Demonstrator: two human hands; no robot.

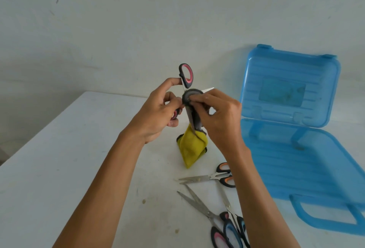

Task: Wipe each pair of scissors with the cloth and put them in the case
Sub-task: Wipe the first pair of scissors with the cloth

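Only one view, from the head, looking forward and down. Well left of the blue case [296, 159], held above the white surface [79, 168]: pink-handled scissors [186, 74], spread wide open, with one handle loop pointing up, one blade tip pointing toward the case's lid [286, 82] and the other blade slanting down. Farther from the case, left hand [158, 113]: grip curled round the lower handle loop, forefinger stretched up to touch the upper loop. Nearer the case, right hand [219, 117]: grip narrow, pinching the cloth [192, 145] against the scissors at the pivot and along the downward blade. Cloth grey on one face and yellow on the other, bunched under the fingertips, hanging below both hands; cannot tell whether its yellow end touches the surface. Case resting open on the surface, lid propped upright toward the wall [138, 20], bottom half flat with its carrying handle toward the camera. Just left of the case's bottom half, lying on the surface: orange-handled scissors [199, 178], blades slightly parted, tips pointing away from the case. Closer to the camera, also left of the case: blue-handled scissors [227, 205] and a second pink-handled pair [207, 212], crossing each other, handles partly cut off by the picture's lower edge.
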